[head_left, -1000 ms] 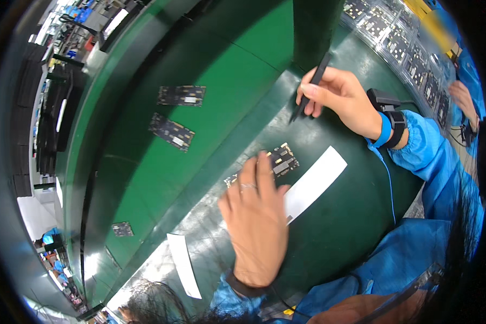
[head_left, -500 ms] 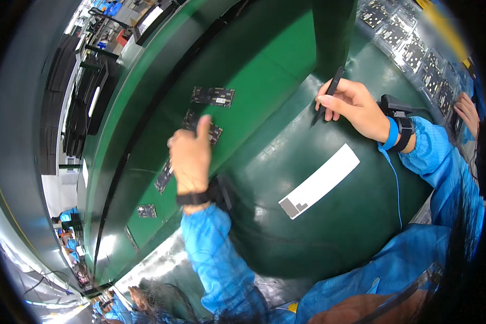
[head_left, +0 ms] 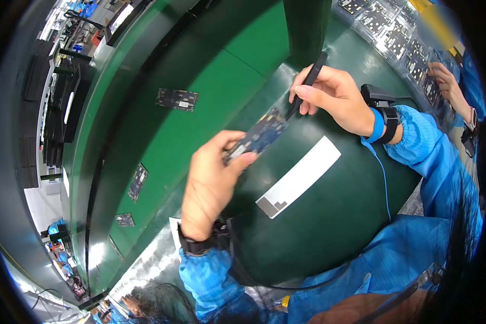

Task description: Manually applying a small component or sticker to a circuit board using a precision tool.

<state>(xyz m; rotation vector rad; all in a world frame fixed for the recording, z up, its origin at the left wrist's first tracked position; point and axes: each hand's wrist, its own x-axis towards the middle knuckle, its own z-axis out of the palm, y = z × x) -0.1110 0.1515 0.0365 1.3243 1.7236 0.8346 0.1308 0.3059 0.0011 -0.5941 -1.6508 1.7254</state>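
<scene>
Here in the foreground is the left hand point(head_left: 208, 175), its grip clamped on the near end of a dark circuit board point(head_left: 264, 131), thumb on one edge and fingers on the other. The board is up above the green desk point(head_left: 302, 243), tilted, its long axis running from that thumb up and away to the right, straight at the right hand point(head_left: 335, 100). And the right grip is closed too, thumb and fingers pinched together round a slim black pen-like tool point(head_left: 315, 69), point down. That point sits right at the board's far end, just past the corner; touching or a hair off, the blur won't let me call it. The left hand has the board; the right is nearer its free end. Beneath and to the right, a white strip point(head_left: 303, 173) with a grey patch lies flat on the desk. Beyond, on the bright green belt, three more boards: one long point(head_left: 177, 100), one slanted point(head_left: 137, 182), one small point(head_left: 125, 220). Farthest right, a co-worker's hand point(head_left: 447, 86) reaches over clear trays point(head_left: 398, 46) packed with boards.
</scene>
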